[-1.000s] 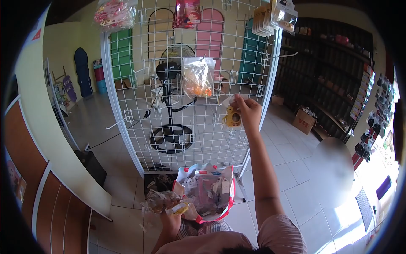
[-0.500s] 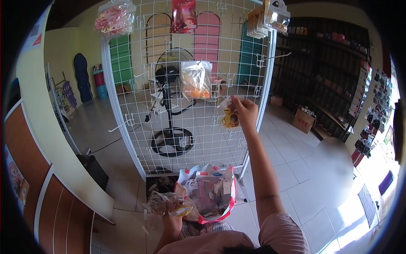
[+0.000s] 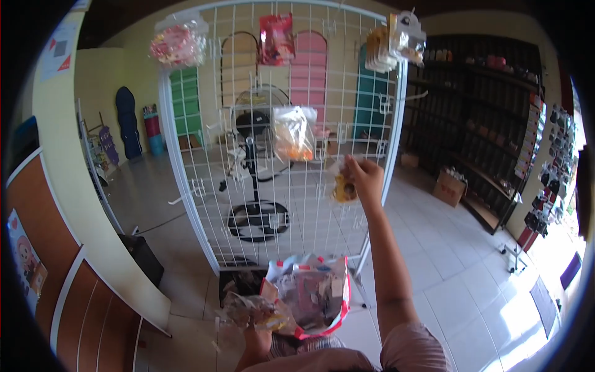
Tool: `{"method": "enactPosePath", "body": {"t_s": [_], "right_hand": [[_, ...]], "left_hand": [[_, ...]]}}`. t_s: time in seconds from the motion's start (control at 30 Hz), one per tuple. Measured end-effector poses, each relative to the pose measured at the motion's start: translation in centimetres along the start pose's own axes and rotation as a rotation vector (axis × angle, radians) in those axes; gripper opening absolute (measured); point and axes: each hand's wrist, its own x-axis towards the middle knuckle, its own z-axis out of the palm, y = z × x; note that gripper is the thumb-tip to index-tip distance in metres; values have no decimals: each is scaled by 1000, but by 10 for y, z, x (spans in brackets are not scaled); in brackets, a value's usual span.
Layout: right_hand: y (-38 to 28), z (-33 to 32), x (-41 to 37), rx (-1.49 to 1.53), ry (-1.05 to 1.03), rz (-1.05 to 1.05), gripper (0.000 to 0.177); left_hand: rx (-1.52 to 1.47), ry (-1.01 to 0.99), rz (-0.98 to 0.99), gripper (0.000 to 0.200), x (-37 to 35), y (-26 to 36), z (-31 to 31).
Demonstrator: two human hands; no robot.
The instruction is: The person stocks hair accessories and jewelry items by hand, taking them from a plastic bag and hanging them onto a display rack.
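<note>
My right hand is raised in front of the white wire grid rack, toward its right side. Its fingers pinch the top of a small clear packet with a yellow and brown item inside. Whether the packet touches a hook cannot be seen. Low down, my left hand grips a bunch of clear plastic packets, some with yellow contents; its fingers are mostly hidden beneath them. Just right of that hand stands an open bag with red trim, filled with packaged goods.
On the rack hang a clear packet with orange contents, a red packet, pink items in plastic and several cards. Empty hooks stick out. Behind stands a black fan; a dark shelf and cardboard box are right.
The view has tilted up, so the rack and bag appear lower. My right hand still holds its packet at the grid, and my left keeps the bunch. A blurred patch at right is gone.
</note>
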Motion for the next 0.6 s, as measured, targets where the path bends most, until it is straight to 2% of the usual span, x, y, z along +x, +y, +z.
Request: {"method": "enactPosePath", "body": {"t_s": [0.03, 0.13, 0.2, 0.23, 0.27, 0.3, 0.33, 0.4, 0.43, 0.47, 0.53, 0.57, 0.6], "right_hand": [[-5, -3, -3, 65, -7, -17, 32], [-16, -11, -9, 273, -15, -45, 31], [-14, -16, -7, 458, 4, -5, 29], [-15, -15, -6, 455, 104, 42, 29], [-15, -15, -6, 450, 204, 92, 28], [-6, -21, -6, 151, 158, -70, 30], [1, -27, -10, 58, 113, -74, 29], [4, -29, -21, -123, 9, -88, 28], [3, -33, -27, -365, 24, -168, 22], [0, -36, -32, -458, -50, -195, 20], [-11, -45, -42, -644, -194, -250, 19], [-32, -46, -52, -881, -309, -290, 19], [-44, -44, -58, -838, -369, -321, 19]], "left_hand": [[-250, 19, -68, 30, -4, 10, 9], [-303, -74, -125, 30, -4, 20, 11], [810, -92, 192, 29, -5, 26, 16], [502, -72, 135, 30, 2, 5, 5], [442, -66, 119, 30, 4, -13, -9], [382, -60, 104, 30, 5, -14, -9], [570, -55, 127, 29, 0, -14, -12], [359, -36, 54, 27, -8, 7, 2], [-41, -29, -32, 26, -9, 21, 17], [-441, -25, -109, 25, -10, 29, 24], [-431, -69, -136, 23, -12, 24, 15], [-425, -92, -150, 22, -13, 23, 12], [-33, -86, -83, 24, -16, 22, 11]]}}
